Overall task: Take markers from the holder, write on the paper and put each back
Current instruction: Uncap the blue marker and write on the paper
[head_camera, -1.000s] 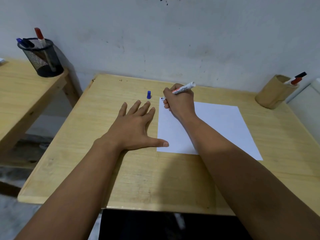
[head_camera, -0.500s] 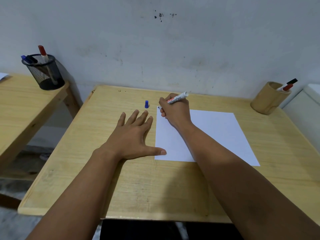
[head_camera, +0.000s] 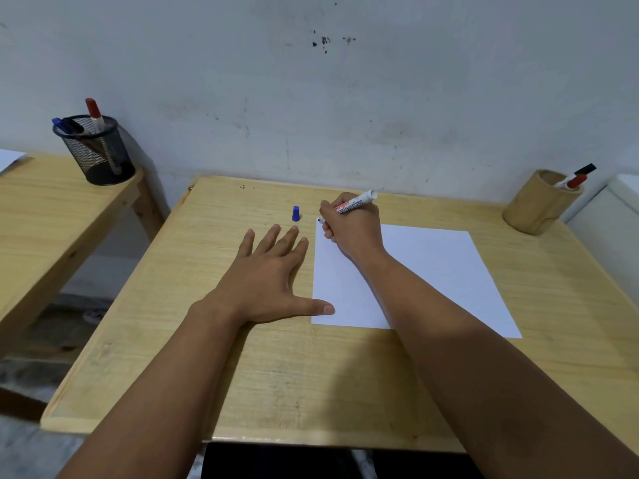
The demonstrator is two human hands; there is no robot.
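Observation:
A blank white paper (head_camera: pixel 425 271) lies on the wooden table (head_camera: pixel 276 375). My right hand (head_camera: pixel 352 229) grips a white marker (head_camera: pixel 356 203), its tip resting at the paper's far left corner. A blue cap (head_camera: pixel 295 214) stands on the table just left of that tip. My left hand (head_camera: pixel 273 278) lies flat with fingers spread beside the paper, thumb pressing its near left edge. A tan cylindrical holder (head_camera: pixel 539 205) at the far right corner holds a red-capped and a black-capped marker.
A second wooden table (head_camera: pixel 41 216) stands to the left, carrying a black mesh cup (head_camera: pixel 96 153) with red and blue markers. A grey wall rises right behind both tables. A white object (head_camera: pixel 608 223) sits past the right edge.
The view has tilted upward, so everything sits lower in frame. Both hands keep their places; the marker tip stays at the paper's far left corner.

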